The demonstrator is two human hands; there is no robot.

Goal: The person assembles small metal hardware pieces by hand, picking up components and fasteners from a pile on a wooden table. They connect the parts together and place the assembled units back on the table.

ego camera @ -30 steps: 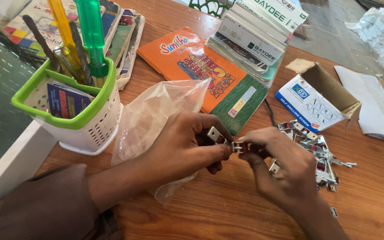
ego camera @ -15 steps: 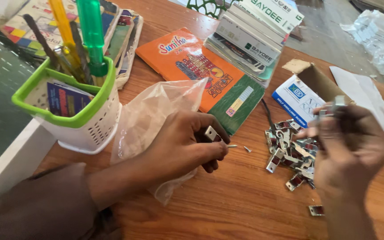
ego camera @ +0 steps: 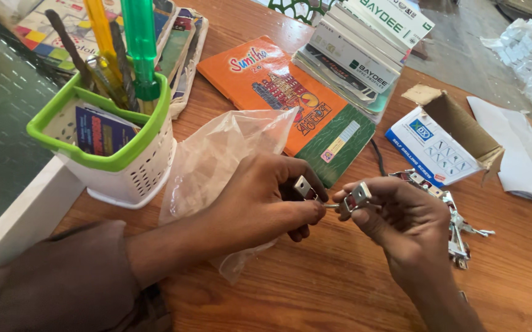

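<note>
Head view, both hands pinching small shiny metal brackets, left hand (ego camera: 260, 203) w/ bracket (ego camera: 303, 187), right hand (ego camera: 401, 221).

Small bright metal bracket (ego camera: 303, 187), shiny; second identical metal bracket (ego camera: 358, 195). Crinkled clear plastic bag (ego camera: 217, 163), glossy. Brown wooden tabletop (ego camera: 340, 289), smooth, visible grain. At 11 o'clock: white perforated plastic holder with green rim (ego camera: 115, 163), matt. At 2 o'clock: torn blue-white cardboard box (ego camera: 441, 144), matt.

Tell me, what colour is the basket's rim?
The basket's rim is bright green, seen in the head view.
</note>
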